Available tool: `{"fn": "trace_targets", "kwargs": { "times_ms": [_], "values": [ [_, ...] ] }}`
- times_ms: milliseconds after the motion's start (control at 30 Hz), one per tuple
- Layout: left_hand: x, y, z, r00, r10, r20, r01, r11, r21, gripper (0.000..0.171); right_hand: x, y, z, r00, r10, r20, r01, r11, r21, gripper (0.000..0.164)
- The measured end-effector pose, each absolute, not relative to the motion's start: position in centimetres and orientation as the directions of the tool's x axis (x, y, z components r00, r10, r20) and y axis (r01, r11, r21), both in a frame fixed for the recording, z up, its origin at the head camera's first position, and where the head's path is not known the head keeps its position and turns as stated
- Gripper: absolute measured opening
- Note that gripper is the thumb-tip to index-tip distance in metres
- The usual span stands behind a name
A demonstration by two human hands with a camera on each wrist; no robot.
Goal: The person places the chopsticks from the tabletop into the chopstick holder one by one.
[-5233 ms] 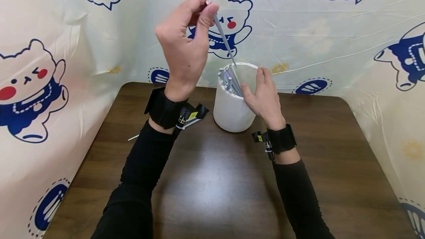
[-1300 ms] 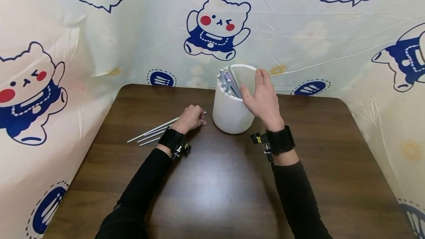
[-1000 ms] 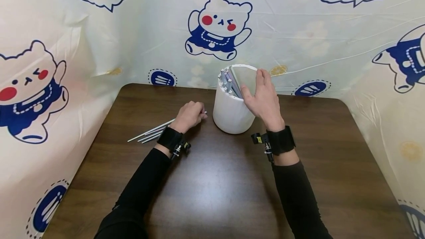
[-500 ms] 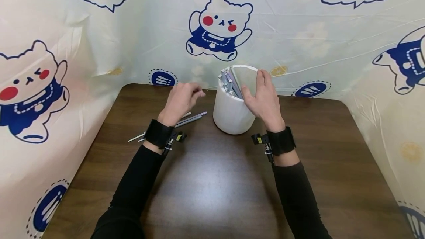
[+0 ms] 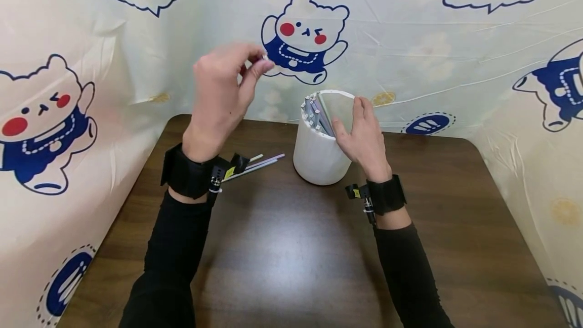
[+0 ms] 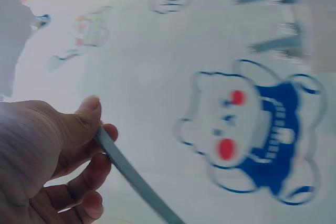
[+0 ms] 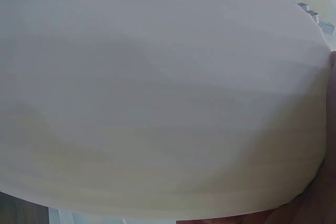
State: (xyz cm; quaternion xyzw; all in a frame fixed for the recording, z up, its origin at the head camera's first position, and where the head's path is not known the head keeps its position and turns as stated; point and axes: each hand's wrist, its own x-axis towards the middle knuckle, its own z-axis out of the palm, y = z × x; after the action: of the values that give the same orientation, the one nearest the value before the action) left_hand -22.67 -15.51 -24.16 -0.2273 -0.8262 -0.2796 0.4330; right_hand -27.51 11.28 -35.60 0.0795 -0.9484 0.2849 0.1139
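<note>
In the head view my left hand (image 5: 218,95) is raised left of a white cylindrical container (image 5: 319,158). Its thumb and fingers pinch one end of a thin grey-blue stick (image 6: 134,177), which slants away from the fingertips in the left wrist view. My right hand (image 5: 362,138) holds the container at the right side of its rim, thumb toward the front. Several thin sticks (image 5: 314,110) with pale ends stand in the container, leaning to its left. The container's pale wall (image 7: 157,103) fills most of the right wrist view, fingers at its edge.
A few loose sticks (image 5: 261,164) lie on the brown wooden table (image 5: 291,247), partly hidden behind the left wrist. A pale printed curtain (image 5: 401,39) with bear drawings surrounds the table at the back and sides.
My left hand has lifted from the loose sticks on the table, up and to the left, with one stick pinched. Earlier it held a stick over the container. My right hand has stayed on the rim.
</note>
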Motion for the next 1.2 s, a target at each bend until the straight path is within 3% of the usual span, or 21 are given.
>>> {"fn": "trace_targets", "kwargs": {
  "times_ms": [167, 400, 500, 600, 700, 1033, 1200],
  "values": [
    [-21.7, -15.1, -21.4, -0.394, 0.115, 0.912, 0.672, 0.713, 0.200, 0.042, -27.4, 11.3, -35.5, -0.964, -0.083, 0.253, -0.209, 0.823, -0.527, 0.083],
    [-20.9, -14.2, -19.2, -0.220, 0.017, 0.975, 0.760, 0.629, 0.160, 0.034, -27.5, 11.2, -35.4, -0.961, -0.086, 0.262, -0.217, 0.822, -0.526, 0.083],
    [-21.1, -13.7, -18.7, -0.160, -0.028, 0.987, 0.800, 0.581, 0.147, 0.028, -27.5, 11.2, -35.5, -0.961, -0.086, 0.263, -0.218, 0.820, -0.530, 0.082],
    [-21.8, -13.1, -18.7, -0.141, -0.080, 0.987, 0.845, 0.509, 0.162, 0.024, -27.5, 11.2, -35.5, -0.962, -0.083, 0.262, -0.214, 0.822, -0.528, 0.082],
    [-22.7, -12.4, -19.0, -0.159, -0.110, 0.981, 0.877, 0.441, 0.192, 0.023, -27.6, 11.2, -35.6, -0.960, -0.085, 0.265, -0.219, 0.821, -0.528, 0.082],
    [-24.8, -10.1, -21.3, -0.337, -0.105, 0.936, 0.883, 0.311, 0.352, 0.023, -27.6, 11.4, -35.7, -0.962, -0.082, 0.262, -0.212, 0.827, -0.521, 0.081],
    [-25.2, -9.2, -22.2, -0.352, -0.073, 0.933, 0.889, 0.286, 0.357, 0.022, -27.6, 11.4, -35.7, -0.959, -0.083, 0.272, -0.219, 0.826, -0.519, 0.081]
  ]
}}
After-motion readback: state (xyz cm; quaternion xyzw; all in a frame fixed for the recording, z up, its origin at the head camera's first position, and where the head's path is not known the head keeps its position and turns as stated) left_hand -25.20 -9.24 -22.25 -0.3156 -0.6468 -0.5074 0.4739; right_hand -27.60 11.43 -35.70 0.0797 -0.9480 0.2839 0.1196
